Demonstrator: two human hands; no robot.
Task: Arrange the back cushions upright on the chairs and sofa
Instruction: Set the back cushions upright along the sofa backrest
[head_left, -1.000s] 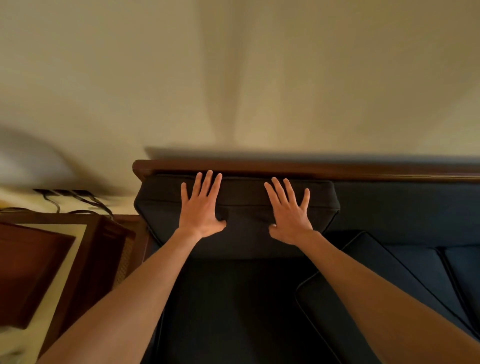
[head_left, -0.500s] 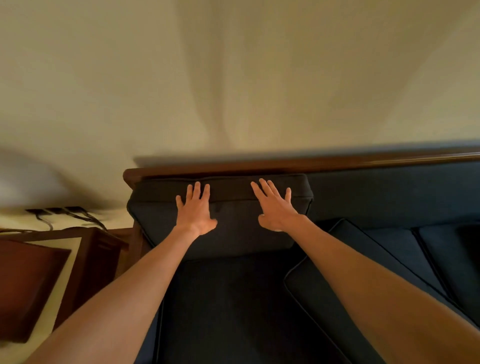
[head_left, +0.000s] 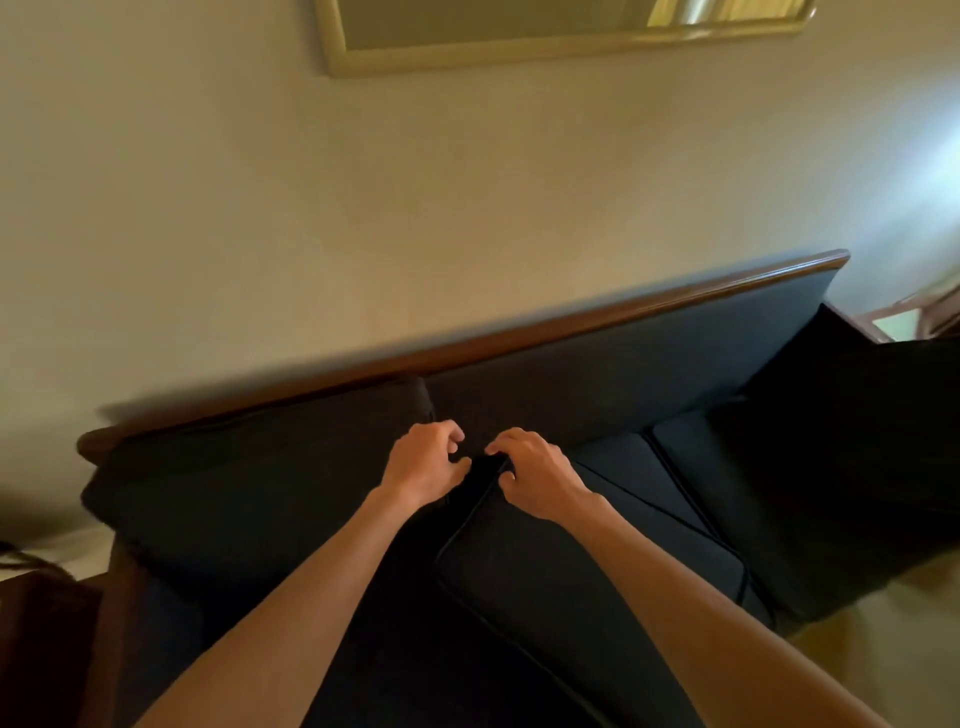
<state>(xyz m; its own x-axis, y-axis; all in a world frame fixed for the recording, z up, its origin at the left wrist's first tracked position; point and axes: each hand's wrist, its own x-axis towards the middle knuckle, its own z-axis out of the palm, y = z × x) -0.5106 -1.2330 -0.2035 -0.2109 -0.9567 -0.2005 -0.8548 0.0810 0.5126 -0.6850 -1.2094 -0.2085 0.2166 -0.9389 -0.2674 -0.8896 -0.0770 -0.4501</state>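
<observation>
A dark blue sofa with a wooden top rail runs along the wall. One back cushion stands upright against the backrest at the left end. A second back cushion, with piped edges, lies flat and askew on the seat. Its far corner sits between my hands. My left hand curls its fingers at that corner, thumb against it. My right hand grips the same corner from the right, fingers hooked over the piping. Another dark cushion leans at the sofa's right end.
A framed picture hangs on the wall above the sofa. A dark wooden side table with cables behind it stands at the lower left. Part of another table shows past the right arm. Pale floor lies at the lower right.
My hands left the upright left cushion, where they pressed flat, and moved right to the corner of the flat cushion, fingers now curled. The view swung right along the sofa.
</observation>
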